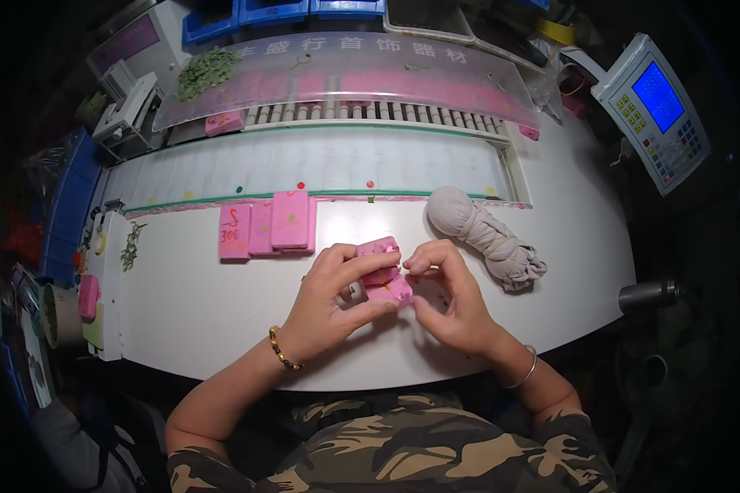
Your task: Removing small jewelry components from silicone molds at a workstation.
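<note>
A pink rubber mold (pixel 395 289) is parted into two halves above the white table, with a split between its upper and lower parts. My left hand (pixel 319 289) is closed on its left side, fingers across the upper half and thumb along the lower. At the right edge, my right hand (pixel 459 306) curls its fingers, with forefinger and thumb at the two halves. Whatever lies inside the split is too small to make out. Beyond my left hand stand several pink mold blocks (pixel 289 220), some stacked, one with red marks.
A tied pale cloth bundle (pixel 487 238) lies right of my hands. Behind are a glass-topped light panel (pixel 304 163), a roller row and a clear sheet (pixel 345 70) bearing green pieces (pixel 205 72). A control panel (pixel 658 107) stands far right; a small green sprig (pixel 131 245) lies left.
</note>
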### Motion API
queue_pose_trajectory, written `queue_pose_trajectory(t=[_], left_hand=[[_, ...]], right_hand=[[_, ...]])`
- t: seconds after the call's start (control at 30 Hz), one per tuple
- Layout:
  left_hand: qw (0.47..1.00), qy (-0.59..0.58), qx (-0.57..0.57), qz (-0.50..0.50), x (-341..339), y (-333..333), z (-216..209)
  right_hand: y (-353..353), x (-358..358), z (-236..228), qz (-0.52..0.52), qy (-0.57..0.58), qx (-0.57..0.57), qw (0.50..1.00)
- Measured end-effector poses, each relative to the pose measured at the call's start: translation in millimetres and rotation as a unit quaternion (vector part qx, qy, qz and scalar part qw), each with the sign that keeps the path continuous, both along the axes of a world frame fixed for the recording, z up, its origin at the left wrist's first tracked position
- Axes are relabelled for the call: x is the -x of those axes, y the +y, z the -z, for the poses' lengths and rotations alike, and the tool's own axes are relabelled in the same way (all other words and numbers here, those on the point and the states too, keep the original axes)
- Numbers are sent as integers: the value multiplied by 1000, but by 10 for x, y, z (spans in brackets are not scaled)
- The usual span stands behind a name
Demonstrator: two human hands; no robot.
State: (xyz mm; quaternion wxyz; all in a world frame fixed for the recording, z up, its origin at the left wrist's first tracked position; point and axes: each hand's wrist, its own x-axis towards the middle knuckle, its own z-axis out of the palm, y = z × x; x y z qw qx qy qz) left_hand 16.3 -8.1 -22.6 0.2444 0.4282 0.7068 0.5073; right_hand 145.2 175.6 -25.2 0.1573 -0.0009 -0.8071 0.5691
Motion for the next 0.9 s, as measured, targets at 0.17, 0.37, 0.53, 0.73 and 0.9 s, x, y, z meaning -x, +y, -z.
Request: queue_pose_trajectory(t=[0.17,0.37,0.53,0.73,0.9], left_hand=[[987,91,-128,-33,-2,51,107],[992,20,-119,-28,-11,40,-9],[990,10,-134,-28,0,29,16],[978,-180,-85,-60,12,107,-22],[975,-203,-70,-58,60,137,3]], right_hand=[[-111,39,-79,5,47,-96,994],[-39,130,-159,-3,17,-109,994],[-6,127,-134,-27,-10,-109,994],[-200,117,-144,44,28,-215,975],[-306,154,-86,106,7,-269,957]])
